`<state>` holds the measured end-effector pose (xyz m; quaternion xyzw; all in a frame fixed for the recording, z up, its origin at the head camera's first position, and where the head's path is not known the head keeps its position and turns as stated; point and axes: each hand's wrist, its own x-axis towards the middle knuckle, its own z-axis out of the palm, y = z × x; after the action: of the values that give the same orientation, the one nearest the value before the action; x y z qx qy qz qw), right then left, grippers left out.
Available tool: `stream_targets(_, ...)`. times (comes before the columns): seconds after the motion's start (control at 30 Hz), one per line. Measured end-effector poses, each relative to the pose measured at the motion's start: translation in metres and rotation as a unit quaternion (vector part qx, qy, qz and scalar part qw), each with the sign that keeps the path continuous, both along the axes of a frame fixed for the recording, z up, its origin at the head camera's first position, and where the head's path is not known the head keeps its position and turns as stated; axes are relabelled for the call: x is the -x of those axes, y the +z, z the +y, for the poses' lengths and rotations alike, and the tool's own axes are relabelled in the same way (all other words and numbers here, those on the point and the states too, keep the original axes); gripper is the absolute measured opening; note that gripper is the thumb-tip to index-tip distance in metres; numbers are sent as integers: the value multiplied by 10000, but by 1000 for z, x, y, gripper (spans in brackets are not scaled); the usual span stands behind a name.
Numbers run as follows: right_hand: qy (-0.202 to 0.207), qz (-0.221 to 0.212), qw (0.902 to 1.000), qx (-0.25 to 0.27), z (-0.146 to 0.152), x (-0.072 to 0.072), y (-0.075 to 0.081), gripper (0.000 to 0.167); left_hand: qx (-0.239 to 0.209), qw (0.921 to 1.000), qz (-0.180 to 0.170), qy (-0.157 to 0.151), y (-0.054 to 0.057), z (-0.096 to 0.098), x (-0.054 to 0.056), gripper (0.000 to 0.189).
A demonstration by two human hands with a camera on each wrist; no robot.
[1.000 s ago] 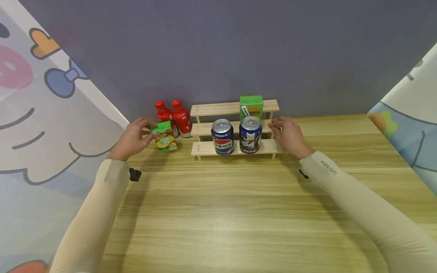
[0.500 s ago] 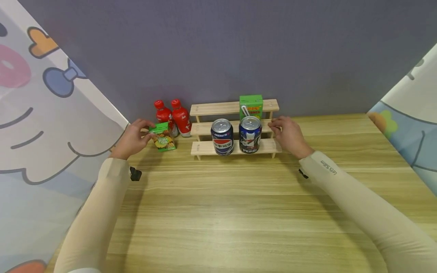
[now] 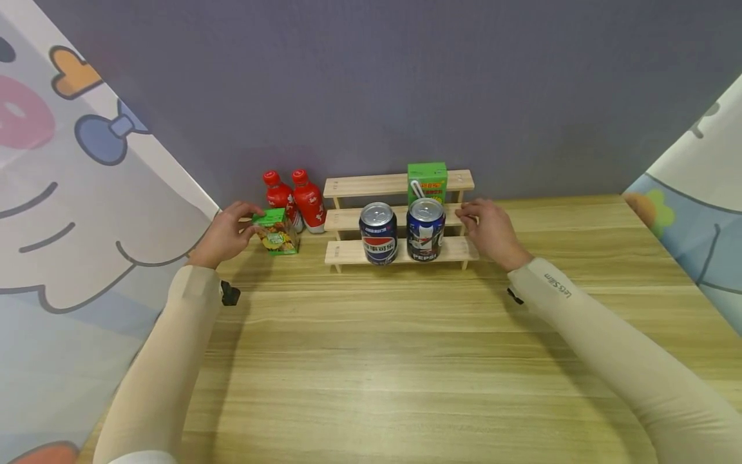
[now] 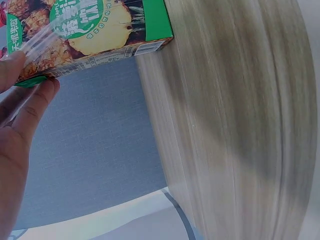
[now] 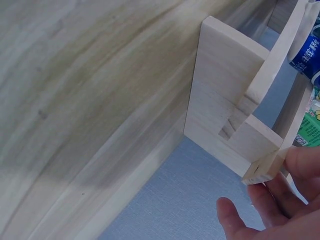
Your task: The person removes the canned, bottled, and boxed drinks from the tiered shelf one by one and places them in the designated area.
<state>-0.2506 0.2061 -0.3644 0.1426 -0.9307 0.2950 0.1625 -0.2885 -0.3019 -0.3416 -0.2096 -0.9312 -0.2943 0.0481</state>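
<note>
My left hand (image 3: 223, 235) pinches the top end of a green juice carton (image 3: 277, 233), which stands at the left of the rack. In the left wrist view, the pineapple picture on the carton (image 4: 100, 30) shows, with clear plastic film by the thumb. My right hand (image 3: 491, 232) grips the right end of the middle board of a three-step wooden rack (image 3: 348, 252). In the right wrist view, the thumb lies on that board's end (image 5: 265, 170) and fingers are under it. Two Pepsi cans, one left (image 3: 379, 233) and one right (image 3: 426, 229), stand on the lowest step.
Another green carton (image 3: 427, 180) stands on the rack behind the right can, partly hidden. Two red bottles (image 3: 309, 203) stand between the held carton and the rack, close to the grey back wall (image 3: 371, 84). A patterned panel (image 3: 116, 212) borders the wooden table (image 3: 371, 361) at left.
My left hand has shifted slightly left with the carton, which has turned a little so its right side shows. The right hand, rack and cans stay in place.
</note>
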Motion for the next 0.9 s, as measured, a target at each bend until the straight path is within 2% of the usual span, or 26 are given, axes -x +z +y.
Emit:
stream_targets(0.4,-30,-59,10000,-18,0,1,0,17,43,9999,115,32,0,2,1,29)
stream_targets(0.63,65,46,10000,-34,0,1,0,16,54,9999,96,36,3,2,-3,30)
stream_targets(0.77,52,70,10000,-40,0,1,0,16,-13,9993,374,-16,8,7,-5,31)
stream_targets(0.9,46,118,9999,-38,1,2,0,16,-62,9965,817,-140,15,14,-9,30)
